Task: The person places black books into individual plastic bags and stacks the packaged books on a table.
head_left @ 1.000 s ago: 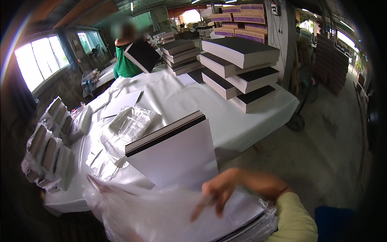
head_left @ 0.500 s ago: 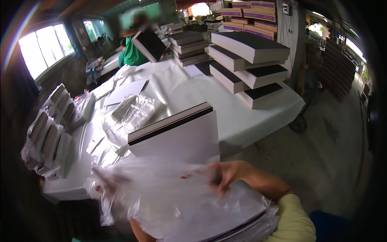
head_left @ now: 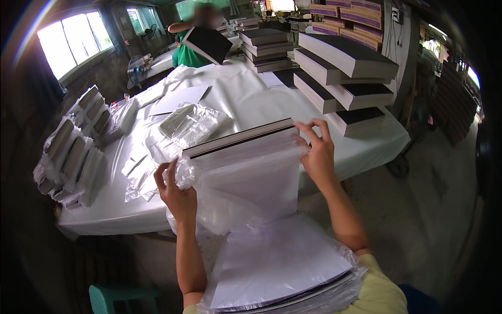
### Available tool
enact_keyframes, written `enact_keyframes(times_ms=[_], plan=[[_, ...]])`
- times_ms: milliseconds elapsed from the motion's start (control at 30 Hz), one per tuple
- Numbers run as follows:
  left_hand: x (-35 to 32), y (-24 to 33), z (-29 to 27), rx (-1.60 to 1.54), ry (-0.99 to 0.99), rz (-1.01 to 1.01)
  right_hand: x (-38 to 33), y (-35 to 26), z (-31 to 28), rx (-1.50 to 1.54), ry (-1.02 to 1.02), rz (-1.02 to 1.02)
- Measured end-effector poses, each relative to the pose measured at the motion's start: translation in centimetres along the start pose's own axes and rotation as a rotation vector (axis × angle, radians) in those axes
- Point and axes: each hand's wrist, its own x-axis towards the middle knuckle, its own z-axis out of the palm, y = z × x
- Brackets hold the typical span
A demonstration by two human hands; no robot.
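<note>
Board stack (head_left: 243,138) stands at the worktop's (head_left: 246,94) five-o'clock edge; left hand (head_left: 179,198) (eight o'clock) and right hand (head_left: 317,153) (two o'clock) have fingers clamped on the clear bag (head_left: 225,204), seemingly sleeving it; next calls for even pulling.

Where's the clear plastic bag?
Head view, centre: the bag is stretched between the left hand and the right hand, in front of the upright board stack.

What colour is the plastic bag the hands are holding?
The plastic bag has no real colour: it's see-through, with whitish shine. The head view shows it best.
</note>
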Motion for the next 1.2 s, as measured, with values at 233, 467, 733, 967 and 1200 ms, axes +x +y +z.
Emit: enact_keyframes(times_ms=[233, 467, 733, 967, 1200], plan=[[-0.8, -2.6, -5.8, -0.68, -0.338, -0.694, -0.8, -1.6, -2.2, 0.077, 0.007, -0.03], [-1.4, -5.5, -6.2, -0.943, -1.113, -0.898, -0.5, 2.8, -8.3, 1.008, -0.896, 0.496], [-10.6, -10.0, -1.7, -0.993, -1.295, -0.968, -10.3, 6.8, -5.4, 1.267, -0.775, 1.104], [-22.3, -13.9, -1.4, -0.924, -0.906, -0.712, -20.9, 10.7, -0.3, 0.912, -0.681, 1.214], [-28.2, -13.7, -4.4, -0.494, -0.986, -0.472, -23.4, 13.0, 0.7, 0.646, -0.988, 1.146]])
